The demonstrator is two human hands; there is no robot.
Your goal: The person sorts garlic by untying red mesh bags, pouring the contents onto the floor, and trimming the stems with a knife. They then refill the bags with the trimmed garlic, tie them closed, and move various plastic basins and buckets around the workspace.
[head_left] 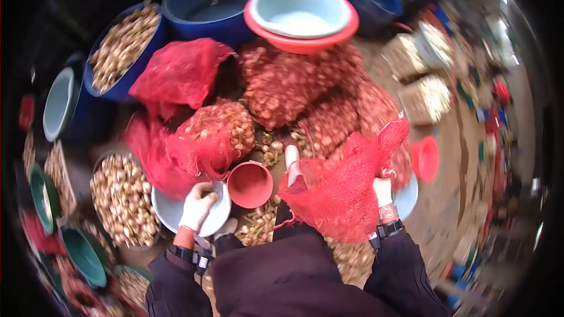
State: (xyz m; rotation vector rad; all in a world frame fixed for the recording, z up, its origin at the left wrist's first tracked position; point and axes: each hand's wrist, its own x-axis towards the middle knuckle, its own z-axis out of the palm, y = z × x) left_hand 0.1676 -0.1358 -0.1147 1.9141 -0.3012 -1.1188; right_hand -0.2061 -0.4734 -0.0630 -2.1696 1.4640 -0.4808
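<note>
My left hand (pixel 200 202), in a white glove, is closed at the lower edge of a red mesh bag (pixel 158 161), above a pale basin (pixel 167 208). What its fingers hold is too blurred to make out. To the right, my gloved right hand (pixel 382 191) grips another red mesh bag (pixel 338 194), which looks slack and hangs across my right leg. Between the hands stands a red tub (pixel 250 184). Just behind it is a mesh sack of bulbs (pixel 226 123), and loose bulbs (pixel 258 226) lie on the floor in front.
Full red sacks (pixel 294 82) are heaped ahead, behind them stacked basins (pixel 302 12) and a blue tub (pixel 211 0). Bulbs fill a container (pixel 122 199) at left. A red bowl (pixel 425 158) and white-topped blocks (pixel 426 100) stand at right.
</note>
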